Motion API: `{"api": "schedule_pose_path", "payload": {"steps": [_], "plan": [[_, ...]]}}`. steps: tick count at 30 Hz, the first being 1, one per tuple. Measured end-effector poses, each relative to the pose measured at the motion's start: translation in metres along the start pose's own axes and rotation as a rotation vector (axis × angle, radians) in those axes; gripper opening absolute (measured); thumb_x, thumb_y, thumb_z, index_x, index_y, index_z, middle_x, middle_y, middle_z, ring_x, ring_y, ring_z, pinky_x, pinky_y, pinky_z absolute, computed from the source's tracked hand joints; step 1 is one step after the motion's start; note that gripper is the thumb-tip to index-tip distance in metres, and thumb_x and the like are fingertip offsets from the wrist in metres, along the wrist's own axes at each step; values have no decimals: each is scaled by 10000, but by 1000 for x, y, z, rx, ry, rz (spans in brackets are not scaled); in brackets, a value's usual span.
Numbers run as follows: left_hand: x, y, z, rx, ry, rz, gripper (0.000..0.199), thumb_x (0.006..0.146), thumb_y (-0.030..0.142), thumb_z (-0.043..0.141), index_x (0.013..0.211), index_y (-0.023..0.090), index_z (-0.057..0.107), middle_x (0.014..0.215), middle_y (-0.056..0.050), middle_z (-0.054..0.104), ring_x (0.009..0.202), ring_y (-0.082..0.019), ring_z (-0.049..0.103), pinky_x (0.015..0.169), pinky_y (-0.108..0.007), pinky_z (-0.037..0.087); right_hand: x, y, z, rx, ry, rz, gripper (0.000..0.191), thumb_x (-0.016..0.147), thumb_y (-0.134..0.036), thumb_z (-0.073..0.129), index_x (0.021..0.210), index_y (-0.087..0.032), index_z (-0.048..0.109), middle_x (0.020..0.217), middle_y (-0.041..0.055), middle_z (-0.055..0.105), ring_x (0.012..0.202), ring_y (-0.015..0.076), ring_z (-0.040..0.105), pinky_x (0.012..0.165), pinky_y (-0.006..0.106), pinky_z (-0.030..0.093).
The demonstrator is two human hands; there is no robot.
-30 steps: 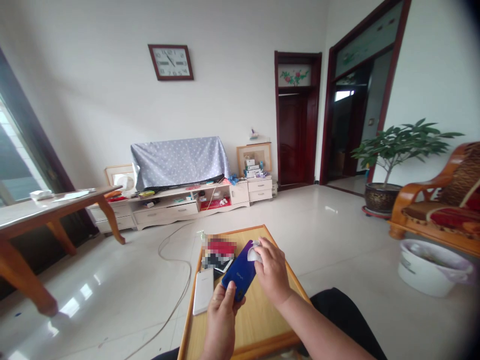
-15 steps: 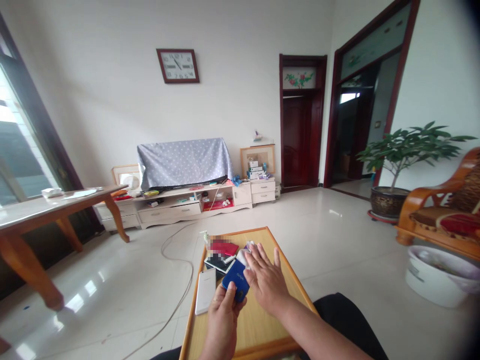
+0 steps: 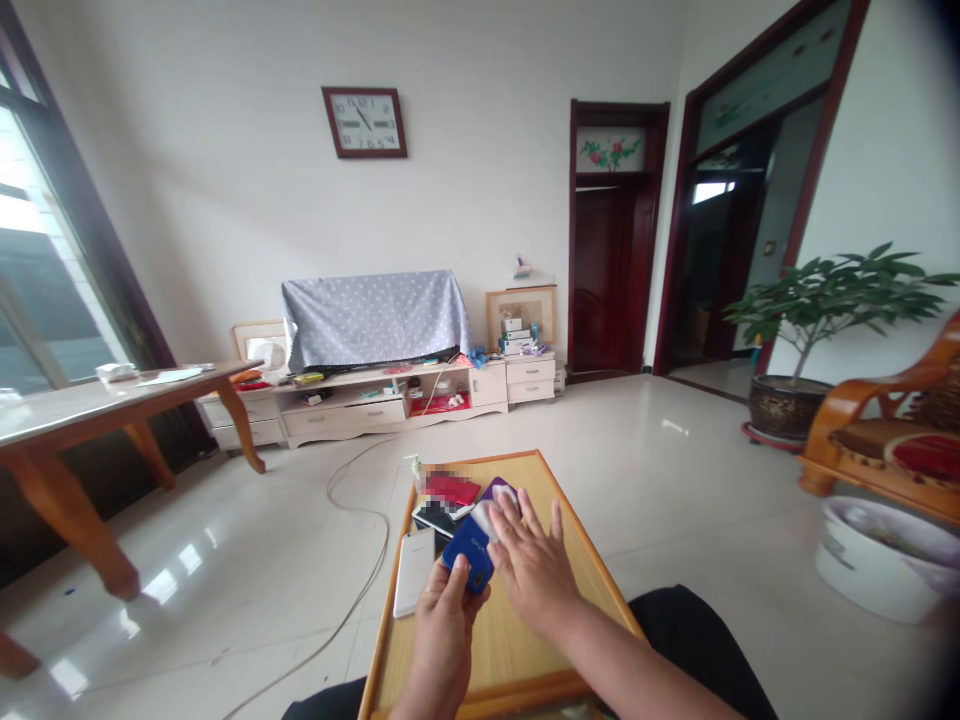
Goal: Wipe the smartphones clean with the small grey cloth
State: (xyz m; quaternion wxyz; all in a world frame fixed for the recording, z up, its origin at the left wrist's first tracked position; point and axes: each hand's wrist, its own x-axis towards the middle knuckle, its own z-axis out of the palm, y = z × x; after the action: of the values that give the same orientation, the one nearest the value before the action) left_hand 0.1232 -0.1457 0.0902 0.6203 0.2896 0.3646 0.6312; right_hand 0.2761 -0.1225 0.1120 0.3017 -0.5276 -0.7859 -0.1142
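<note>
My left hand (image 3: 444, 605) is closed around the lower end of a blue phone (image 3: 468, 553), its thumb on the phone's back. A crumpled white cloth (image 3: 484, 515), possibly tissue, lies over the phone's upper end. My right hand (image 3: 536, 570) presses the cloth there with its fingers fanned out; its palm is hidden. Left of the phone, a white phone (image 3: 415, 575) rests on the small wooden table (image 3: 577, 600). Beyond are a red phone or case (image 3: 454, 489), a dark phone with a white edge (image 3: 435, 519) and a purple item (image 3: 495, 488), partly covered.
A small pump bottle (image 3: 416, 470) stands at the table's far left corner. A cable (image 3: 360, 560) runs over the floor to the left. On the right are a white bucket (image 3: 862, 570), a potted plant (image 3: 787, 405) and a wooden armchair (image 3: 847, 430).
My right hand and the cloth have shifted slightly on the phone, showing more of the purple item. The blue phone stays in my left hand. The whole view has turned a little.
</note>
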Motion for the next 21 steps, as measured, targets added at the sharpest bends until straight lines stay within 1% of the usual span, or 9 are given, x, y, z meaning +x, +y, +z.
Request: {"api": "schedule_pose_path", "payload": {"steps": [2,3,5,8,10,13,17,19,21], "plan": [[1,2,0,-65,-11,-12,464,778,399,775,1193,241,644,1254,-100,667,1078,-224,662,852,-301,545,-18,-12,2,33,-29,-145,569,1034,-436,367,1568,-357,189,1599,-10,280,1507,278,192,1207,626,57],[1,3,0,-88,-12,-21,447,781,387,776,1179,233,645,1246,-98,671,1065,-215,668,854,-299,545,-23,-15,2,46,-35,-183,570,1031,-429,383,1566,-363,197,1597,-13,287,1505,275,199,1210,619,54],[1,4,-1,-106,11,-44,422,775,367,789,1145,226,643,1195,-80,690,991,-183,688,834,-283,548,-21,-11,4,57,-12,-159,550,1032,-396,389,1559,-364,233,1591,-9,304,1502,290,204,1198,647,45],[1,4,-1,-102,55,-71,420,764,342,807,1127,235,626,1092,-33,706,860,-131,697,774,-253,548,0,7,4,46,59,12,510,1035,-312,359,1543,-337,307,1580,22,332,1496,320,215,1158,714,53],[1,4,0,-108,71,-88,408,769,324,805,1121,238,617,1044,-17,709,820,-117,695,728,-235,543,9,13,3,46,78,52,507,1029,-276,355,1534,-318,337,1579,35,335,1493,322,224,1156,717,59],[1,5,2,-159,75,-100,352,783,290,791,1086,225,622,1007,-17,717,818,-117,697,711,-227,542,0,0,1,73,60,-63,521,1017,-269,392,1532,-325,343,1577,29,341,1489,312,240,1180,683,56],[1,5,2,-237,7,-115,253,821,266,744,1033,172,643,1018,-65,729,926,-158,704,824,-259,557,-27,-23,-1,139,-13,-267,553,1013,-299,444,1543,-361,298,1552,8,392,1478,288,280,1203,644,28],[1,6,1,-244,25,-130,241,823,251,738,1029,174,640,988,-58,731,875,-149,710,777,-242,560,-24,-18,0,160,-16,-255,518,1016,-295,443,1519,-374,350,1541,-2,412,1481,291,272,1194,660,13],[2,5,1,-233,81,-150,246,814,235,744,1025,195,625,933,-31,726,797,-136,712,682,-216,550,-9,-4,3,183,23,-151,456,1020,-279,427,1468,-366,447,1536,-1,422,1485,302,256,1179,687,39]]}}
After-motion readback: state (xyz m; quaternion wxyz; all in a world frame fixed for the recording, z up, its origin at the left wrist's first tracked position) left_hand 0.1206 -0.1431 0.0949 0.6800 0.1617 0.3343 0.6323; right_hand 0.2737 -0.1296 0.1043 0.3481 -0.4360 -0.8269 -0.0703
